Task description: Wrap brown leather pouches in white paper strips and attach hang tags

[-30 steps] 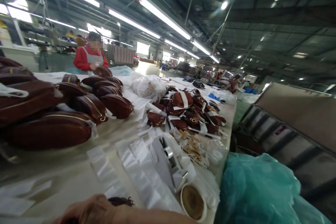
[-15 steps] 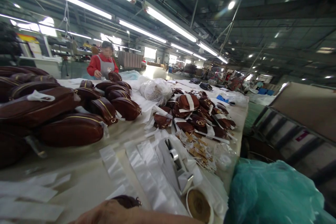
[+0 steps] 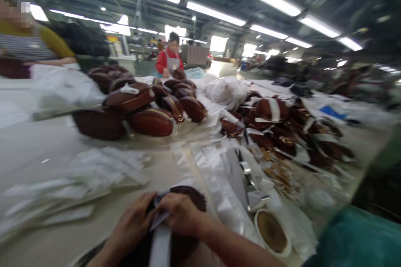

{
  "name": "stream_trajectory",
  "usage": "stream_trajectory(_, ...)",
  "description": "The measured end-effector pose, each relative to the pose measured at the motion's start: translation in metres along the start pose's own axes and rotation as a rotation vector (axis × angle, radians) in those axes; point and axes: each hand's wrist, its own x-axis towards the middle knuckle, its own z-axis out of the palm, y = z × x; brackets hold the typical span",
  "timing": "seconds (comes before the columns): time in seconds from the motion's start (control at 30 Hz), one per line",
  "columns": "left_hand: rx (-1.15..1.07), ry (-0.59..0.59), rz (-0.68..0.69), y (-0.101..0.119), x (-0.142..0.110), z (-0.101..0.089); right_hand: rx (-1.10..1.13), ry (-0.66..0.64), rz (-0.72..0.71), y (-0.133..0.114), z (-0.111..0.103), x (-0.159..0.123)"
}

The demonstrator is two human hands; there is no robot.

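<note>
At the bottom of the view both my hands rest on a small dark brown pouch (image 3: 191, 197) with a white paper strip (image 3: 160, 246) across it. My left hand (image 3: 130, 226) curls around the pouch's left side, fingers closed on it. My right hand (image 3: 181, 213) presses on the top, pinching the strip against the pouch. The picture is smeared by motion.
A pile of brown zip pouches (image 3: 150, 108) lies mid-table, smaller wrapped ones (image 3: 282, 129) to the right. White plastic sleeves (image 3: 94, 175), a tape dispenser (image 3: 250, 183) and a tape roll (image 3: 271, 232) sit close by. Two people work at the far left (image 3: 28, 41) and far end (image 3: 169, 60). A teal bag (image 3: 360, 242) is at right.
The view swung left and down. My left hand came into view and both hands now grip the pouch with the paper strip; before, only my right hand and forearm showed.
</note>
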Motion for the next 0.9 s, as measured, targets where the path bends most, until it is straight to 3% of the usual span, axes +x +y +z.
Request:
stream_trajectory(0.1,-0.03,0.047,-0.08,0.024,-0.022,-0.016,0.102,-0.03,-0.07,0.008,0.006,-0.005)
stream_trajectory(0.23,-0.19,0.173,0.076,0.048,-0.051,-0.026,0.186,-0.059,-0.112,0.021,0.012,-0.002)
stream_trajectory(0.33,-0.261,0.111,0.257,0.061,-0.071,-0.026,0.197,-0.058,-0.124,0.023,0.012,-0.005)
stream_trajectory(0.43,-0.253,0.071,0.357,0.065,-0.081,-0.022,0.193,-0.044,-0.118,0.023,0.012,-0.007)
stream_trajectory(0.63,-0.172,0.206,0.412,0.068,-0.091,-0.007,0.197,-0.021,-0.108,0.024,0.013,-0.007)
stream_trajectory(0.9,0.114,0.167,0.5,0.073,-0.097,0.005,0.208,0.029,-0.141,0.025,0.016,-0.008)
